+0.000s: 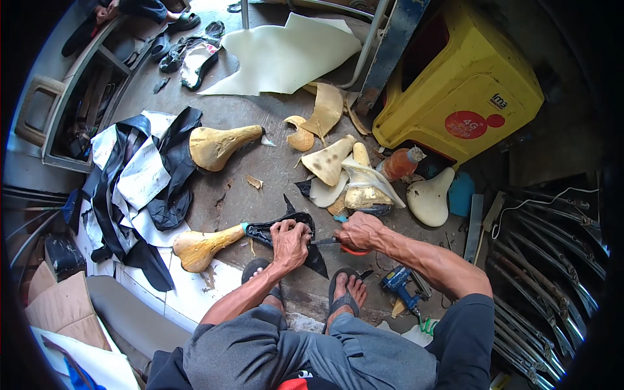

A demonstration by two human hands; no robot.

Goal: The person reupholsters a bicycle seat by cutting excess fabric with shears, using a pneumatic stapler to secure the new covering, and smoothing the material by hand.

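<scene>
At the left of the frame we see crumpled black and white sheet material [140, 182] spread over the floor [260, 107], with a bare yellow foam saddle form [218, 146] just right of it. Lower, near the middle, our left hand [289, 242] is closed flat over a black saddle cover [286, 227], pinning it to the floor; the cover's narrow end runs left to a tan foam nose [198, 247]. Our right hand [359, 231] is wrapped tight around the orange handles of scissors [335, 243], blades pointing toward the left fingers. We judge that a slip could nick those fingers or our sandalled toes [348, 289], since the blades work so near both. Further right lie curled cream offcuts [328, 159], a smooth white saddle shell [429, 198], a blue staple gun [400, 283] and a glossy yellow plastic stool [461, 84].
</scene>
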